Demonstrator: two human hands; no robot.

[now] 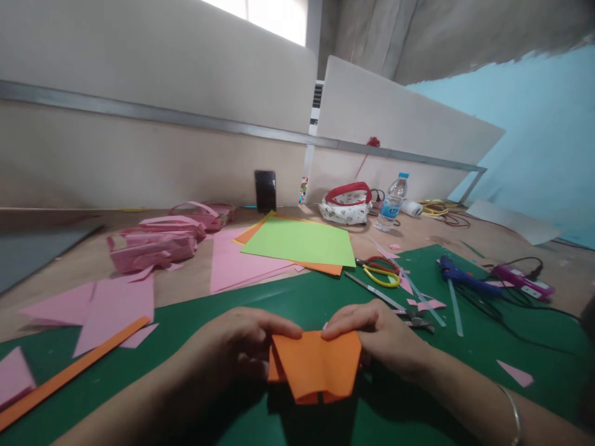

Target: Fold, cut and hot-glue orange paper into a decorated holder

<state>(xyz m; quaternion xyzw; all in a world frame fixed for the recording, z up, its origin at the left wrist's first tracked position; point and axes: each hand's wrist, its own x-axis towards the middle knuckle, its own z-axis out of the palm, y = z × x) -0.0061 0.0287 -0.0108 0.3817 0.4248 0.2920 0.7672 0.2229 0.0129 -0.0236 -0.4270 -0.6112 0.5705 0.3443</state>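
A folded orange paper piece [318, 365] is held just above the green cutting mat [465, 347] near the front edge. My left hand [237, 344] pinches its upper left corner, thumb on top and fingers curled behind. My right hand [376, 331] pinches the upper right corner in the same way. Both hands are closed on the paper, and their thumbs nearly meet at the top middle. A thin bracelet [514, 412] circles my right wrist.
Behind lie a green sheet [302, 241] on orange and pink sheets, folded pink paper pieces [153, 244], pink scraps [111, 306], an orange strip [69, 375], scissors [383, 272], a blue glue gun [465, 275], a water bottle [393, 201], a pouch [346, 207] and a dark phone [265, 190].
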